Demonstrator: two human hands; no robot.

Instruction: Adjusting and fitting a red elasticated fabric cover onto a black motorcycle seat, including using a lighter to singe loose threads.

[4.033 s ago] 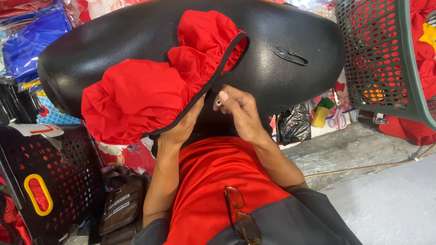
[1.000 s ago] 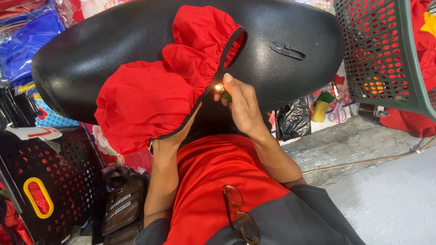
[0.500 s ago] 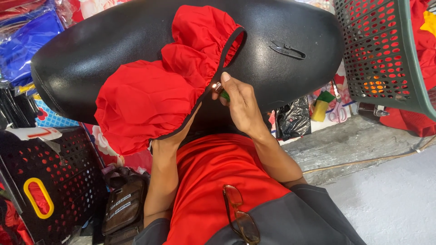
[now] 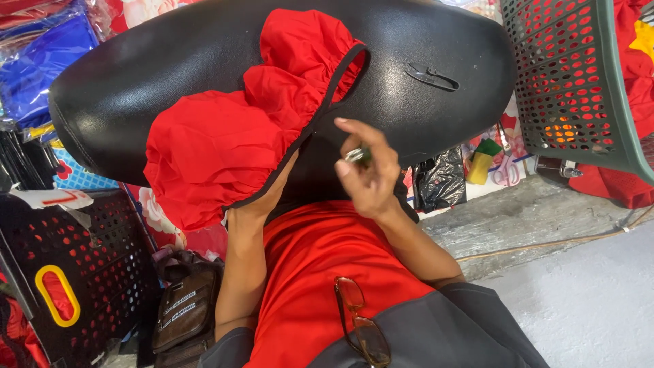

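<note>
Black padded vinyl surface [image 4: 170, 61] bearing gathered red fabric with black-bound edge [image 4: 225, 143], long axis slanting up-right; left hand [image 4: 262, 204] tucked beneath, grip indeterminable; right hand [image 4: 368, 174] just right, pinching small green-and-metal lighter [image 4: 357, 155].

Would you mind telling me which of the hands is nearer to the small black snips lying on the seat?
Right. The right hand is raised just below-left of the snips; the left hand is farther, tucked under the red cloth.

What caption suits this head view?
Right hand holds a small lighter beside red black-trimmed fabric on a black seat.
</note>
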